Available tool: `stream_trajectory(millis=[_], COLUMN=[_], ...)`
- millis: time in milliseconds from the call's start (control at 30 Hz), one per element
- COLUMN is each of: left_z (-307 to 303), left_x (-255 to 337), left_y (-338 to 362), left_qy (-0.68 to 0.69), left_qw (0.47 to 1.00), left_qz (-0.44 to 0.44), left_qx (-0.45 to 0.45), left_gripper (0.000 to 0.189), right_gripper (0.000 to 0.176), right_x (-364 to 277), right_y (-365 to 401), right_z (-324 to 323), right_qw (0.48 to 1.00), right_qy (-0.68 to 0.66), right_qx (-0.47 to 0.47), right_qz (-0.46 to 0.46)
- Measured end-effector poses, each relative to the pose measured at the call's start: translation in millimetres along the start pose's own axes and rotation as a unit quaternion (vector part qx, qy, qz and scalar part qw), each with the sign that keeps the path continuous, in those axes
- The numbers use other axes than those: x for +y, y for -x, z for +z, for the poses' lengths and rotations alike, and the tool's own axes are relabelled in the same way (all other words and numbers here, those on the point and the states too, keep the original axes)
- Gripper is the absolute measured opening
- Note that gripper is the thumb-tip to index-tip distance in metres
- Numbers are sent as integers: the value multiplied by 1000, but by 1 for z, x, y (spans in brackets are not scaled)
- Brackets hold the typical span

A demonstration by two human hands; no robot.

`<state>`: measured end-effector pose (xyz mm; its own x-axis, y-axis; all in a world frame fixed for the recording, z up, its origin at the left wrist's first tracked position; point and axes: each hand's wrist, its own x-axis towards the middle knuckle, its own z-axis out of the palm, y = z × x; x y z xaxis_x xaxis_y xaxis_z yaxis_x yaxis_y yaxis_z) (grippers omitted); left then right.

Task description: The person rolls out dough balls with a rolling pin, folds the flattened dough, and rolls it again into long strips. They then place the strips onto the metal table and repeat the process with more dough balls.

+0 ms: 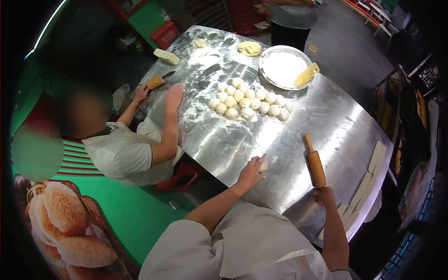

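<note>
My right hand point(323, 195) is closed round the lower handle of a wooden rolling pin point(316, 169), whose other handle points away from me over the metal table point(224, 154). On the tabletop to the left, my left hand point(252, 172) is at a small dough ball point(263, 166), its fingers apart and touching or just beside the ball. Beyond both hands sits a cluster of floured dough balls point(248, 113). Long pale dough strips point(361, 190) lie along the table's right edge.
A co-worker point(126, 149) stands at the left, one hand near a rolling pin point(155, 82). A flour bowl point(283, 65) with a yellow scraper point(306, 74) and a dough lump point(249, 48) are at the far side. Another person point(291, 18) stands beyond.
</note>
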<state>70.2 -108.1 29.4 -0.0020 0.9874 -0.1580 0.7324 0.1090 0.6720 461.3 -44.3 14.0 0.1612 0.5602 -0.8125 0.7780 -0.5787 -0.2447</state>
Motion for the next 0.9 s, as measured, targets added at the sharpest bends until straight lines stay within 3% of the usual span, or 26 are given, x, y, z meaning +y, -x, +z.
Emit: stream_trajectory(millis=[100,200,300,600,900], left_z=[1,8,16,38,46], left_x=[4,2,2,-3,0], left_y=[11,22,25,26,20], left_qy=[52,49,60,50,27], left_qw=[997,998,995,994,992], left_qz=[-54,-42,-83,-74,-104], left_qx=[-23,7,1,70,72], left_gripper=[96,100,99,99,102], right_gripper=[25,25,26,30,33], right_x=[0,-5,8,10,14], right_y=[5,14,5,9,-3], right_z=[0,-2,2,1,5], right_qw=[999,999,997,992,995], right_qy=[-20,19,-16,-13,0], right_qx=[18,25,27,14,15], right_qz=[-34,-43,-71,-121,-94])
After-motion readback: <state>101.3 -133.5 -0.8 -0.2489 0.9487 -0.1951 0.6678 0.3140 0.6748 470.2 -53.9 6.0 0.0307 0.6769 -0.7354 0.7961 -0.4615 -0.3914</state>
